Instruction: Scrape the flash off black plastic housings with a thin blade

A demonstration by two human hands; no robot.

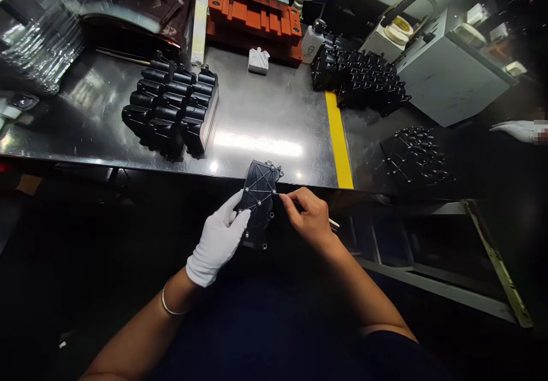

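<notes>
A black moulded plastic cover [260, 181] with crossed ribs and small metal inserts is held over the front edge of the bench. Wearing a white glove, my left hand [216, 238] grips its left side, thumb on the ribbed face. My bare right hand [310, 215] pinches a slim, pen-like tool; its pale rear end [334, 224] sticks out behind the hand. The thin tip meets the cover's right edge beside a metal insert. Whether it is a blade or a pick, I cannot tell.
Black covers [171, 104] are stacked on the metal bench [257, 112] at left, with more [363, 75] beyond the yellow tape [339, 141]. An orange fixture [254, 18], white bottle [312, 41] and grey box [449, 67] stand behind. Another person's gloved hand [516, 131] shows at right.
</notes>
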